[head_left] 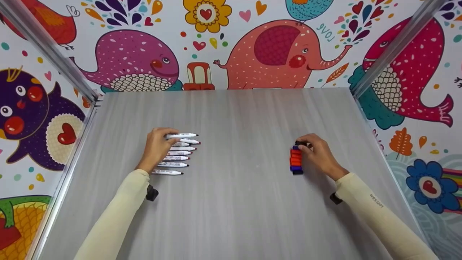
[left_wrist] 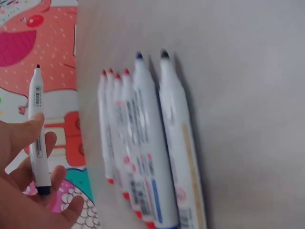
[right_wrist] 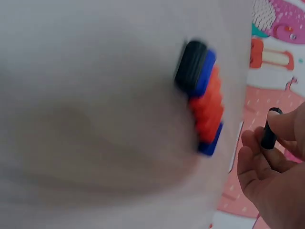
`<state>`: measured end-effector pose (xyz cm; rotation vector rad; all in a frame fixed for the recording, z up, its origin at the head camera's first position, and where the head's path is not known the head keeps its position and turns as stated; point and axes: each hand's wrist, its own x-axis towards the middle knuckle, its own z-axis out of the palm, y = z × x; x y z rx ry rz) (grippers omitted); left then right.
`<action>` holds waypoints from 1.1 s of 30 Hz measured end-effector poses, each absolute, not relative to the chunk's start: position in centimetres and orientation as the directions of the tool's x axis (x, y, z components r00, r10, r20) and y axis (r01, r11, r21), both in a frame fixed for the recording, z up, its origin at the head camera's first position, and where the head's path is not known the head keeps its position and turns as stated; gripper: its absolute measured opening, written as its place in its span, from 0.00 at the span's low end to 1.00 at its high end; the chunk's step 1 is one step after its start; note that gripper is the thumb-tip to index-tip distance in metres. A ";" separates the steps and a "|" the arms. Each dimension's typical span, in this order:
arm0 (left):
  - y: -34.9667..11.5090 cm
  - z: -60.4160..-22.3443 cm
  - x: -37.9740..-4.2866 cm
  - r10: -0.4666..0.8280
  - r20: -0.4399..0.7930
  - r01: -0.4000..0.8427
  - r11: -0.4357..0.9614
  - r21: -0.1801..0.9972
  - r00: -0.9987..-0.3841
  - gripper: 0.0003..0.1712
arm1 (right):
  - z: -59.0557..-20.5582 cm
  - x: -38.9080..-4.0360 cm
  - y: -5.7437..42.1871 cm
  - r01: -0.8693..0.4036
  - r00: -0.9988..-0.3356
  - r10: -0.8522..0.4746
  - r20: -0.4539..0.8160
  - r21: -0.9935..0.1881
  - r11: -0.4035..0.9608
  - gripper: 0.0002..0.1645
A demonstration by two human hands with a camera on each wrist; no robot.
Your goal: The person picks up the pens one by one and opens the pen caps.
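My left hand (head_left: 157,147) holds an uncapped white marker (left_wrist: 37,129) between thumb and fingers, its black tip pointing away from the palm. Below that hand lies a row of uncapped white markers (head_left: 177,158), side by side; in the left wrist view their tips are red, blue and black. On the right, my right hand (head_left: 317,151) pinches a black marker cap (right_wrist: 269,131) between thumb and fingers. Close by it on the table is a line of caps: red caps (right_wrist: 208,114) in the middle, blue ones beside them, and a black cap (right_wrist: 191,67) at the near end.
The grey wood-grain table (head_left: 238,202) spreads between and in front of both hands. Walls printed with cartoon animals (head_left: 274,54) stand behind it and at the sides, with metal frame posts (head_left: 397,47) at the corners.
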<state>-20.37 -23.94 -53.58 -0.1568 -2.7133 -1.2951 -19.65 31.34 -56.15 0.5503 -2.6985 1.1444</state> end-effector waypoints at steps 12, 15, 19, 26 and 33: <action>-27.2 -55.6 -23.1 0.036 0.042 0.055 0.573 0.818 -0.998 0.13 | -58.1 -21.6 32.9 -0.310 -0.950 -0.242 0.198 -0.702 0.641 0.14; -27.4 -56.1 -23.2 0.045 0.028 0.049 0.587 0.808 -0.999 0.13 | -58.4 -21.8 33.0 -0.280 -0.959 -0.224 0.175 -0.716 0.639 0.14; -27.3 -56.6 -23.5 0.061 0.011 0.046 0.611 0.790 -0.998 0.13 | -58.9 -22.0 33.3 -0.249 -0.967 -0.203 0.152 -0.715 0.653 0.10; -26.9 -56.5 -24.3 0.051 -0.057 -0.008 0.668 0.744 -0.997 0.13 | -59.2 -22.5 33.3 -0.294 -0.956 -0.214 0.202 -0.701 0.649 0.08; -26.9 -56.7 -24.6 0.114 -0.011 0.075 0.723 0.687 -0.993 0.13 | -59.1 -22.9 32.9 -0.346 -0.938 -0.266 0.223 -0.670 0.656 0.09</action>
